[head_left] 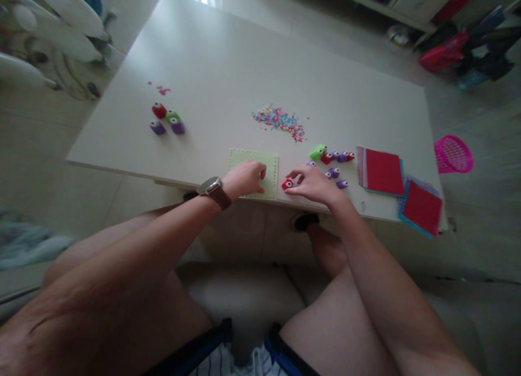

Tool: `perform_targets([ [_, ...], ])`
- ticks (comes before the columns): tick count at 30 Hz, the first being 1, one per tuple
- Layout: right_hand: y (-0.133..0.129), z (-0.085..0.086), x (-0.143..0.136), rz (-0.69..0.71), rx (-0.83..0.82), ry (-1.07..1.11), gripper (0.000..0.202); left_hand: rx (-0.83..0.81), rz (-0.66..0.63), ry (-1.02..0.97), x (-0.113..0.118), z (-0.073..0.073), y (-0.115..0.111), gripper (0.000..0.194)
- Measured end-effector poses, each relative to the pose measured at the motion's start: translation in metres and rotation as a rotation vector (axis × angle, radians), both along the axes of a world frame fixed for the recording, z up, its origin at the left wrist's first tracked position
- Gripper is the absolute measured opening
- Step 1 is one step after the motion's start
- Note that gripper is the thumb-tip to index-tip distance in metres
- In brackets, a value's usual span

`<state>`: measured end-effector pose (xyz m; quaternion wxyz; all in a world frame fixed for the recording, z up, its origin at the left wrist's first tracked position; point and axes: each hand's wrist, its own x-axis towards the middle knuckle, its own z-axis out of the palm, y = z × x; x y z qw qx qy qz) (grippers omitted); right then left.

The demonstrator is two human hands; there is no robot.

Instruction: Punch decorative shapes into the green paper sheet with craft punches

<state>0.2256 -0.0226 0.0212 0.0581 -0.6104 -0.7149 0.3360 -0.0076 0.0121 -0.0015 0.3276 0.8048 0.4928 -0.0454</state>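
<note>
A pale green square sheet (253,158) with small marks along its edges lies at the table's near edge. My left hand (247,179), with a watch on the wrist, rests over it. Its fingers are curved, with a gap between thumb and fingertips and nothing visible in them. My right hand (310,184) has thumb and forefinger around a small red one-eyed figure (287,184) just right of the sheet. Several purple figures (334,172) lie close to this hand, with a green figure (318,152) and a red one behind them. The palm hides part of the group.
Loose colourful bits (280,121) are scattered mid-table. Another cluster of figures (167,118) and some red bits (163,90) sit at the left. Two stacks of coloured squares (382,171) are at the right, one overhanging the edge. A pink basket (453,154) stands beyond.
</note>
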Motion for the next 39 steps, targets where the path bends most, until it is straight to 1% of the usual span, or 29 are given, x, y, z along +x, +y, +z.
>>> perform_targets([
  [2, -0.002, 0.000, -0.002, 0.032, 0.012, 0.024, 0.016, 0.009, -0.006, 0.011, 0.000, 0.001, -0.001, 0.034],
  [3, -0.002, 0.001, -0.003, 0.026, 0.022, 0.030, 0.011, 0.009, -0.008, 0.015, 0.000, 0.001, -0.001, 0.034],
  [5, -0.001, 0.005, -0.003, -0.006, 0.066, 0.007, 0.008, 0.008, -0.009, 0.019, 0.000, 0.001, -0.001, 0.034],
  [9, 0.002, 0.009, 0.006, -0.022, 0.175, -0.125, 0.006, 0.009, -0.006, 0.026, 0.001, -0.001, 0.000, 0.035],
  [13, 0.002, 0.003, 0.017, 0.026, 0.227, -0.243, 0.010, 0.006, 0.006, 0.032, 0.000, -0.002, 0.000, 0.034],
  [16, 0.001, 0.002, 0.015, 0.059, 0.248, -0.276, 0.011, 0.011, 0.007, 0.022, 0.000, -0.004, 0.000, 0.034],
  [18, -0.001, 0.005, 0.007, 0.047, 0.224, -0.228, 0.014, 0.014, 0.009, 0.014, 0.000, -0.005, 0.000, 0.034],
  [20, -0.003, 0.009, -0.003, 0.032, 0.138, -0.174, 0.020, 0.012, 0.013, 0.010, 0.000, -0.006, -0.001, 0.034],
  [22, -0.005, 0.011, -0.012, 0.023, 0.050, -0.171, 0.023, 0.009, 0.017, 0.009, 0.000, -0.007, 0.000, 0.033],
  [27, -0.006, 0.007, -0.019, 0.012, -0.038, -0.164, 0.034, 0.005, 0.009, 0.007, 0.001, -0.010, 0.001, 0.032],
  [29, -0.006, 0.003, -0.018, -0.011, 0.027, -0.161, 0.042, 0.004, 0.011, 0.009, 0.001, -0.011, 0.001, 0.033],
  [31, -0.005, -0.002, -0.016, -0.063, 0.153, -0.179, 0.051, -0.002, 0.015, 0.015, 0.001, -0.010, 0.001, 0.034],
  [33, -0.004, -0.006, -0.014, -0.114, 0.251, -0.200, 0.054, -0.009, 0.016, 0.022, 0.001, -0.009, 0.001, 0.034],
  [35, -0.004, -0.009, -0.012, -0.131, 0.281, -0.215, 0.048, -0.018, 0.015, 0.028, 0.001, -0.007, 0.001, 0.035],
  [39, -0.003, -0.011, -0.003, -0.096, 0.285, -0.263, 0.033, -0.018, 0.018, 0.036, 0.001, -0.004, 0.000, 0.035],
])
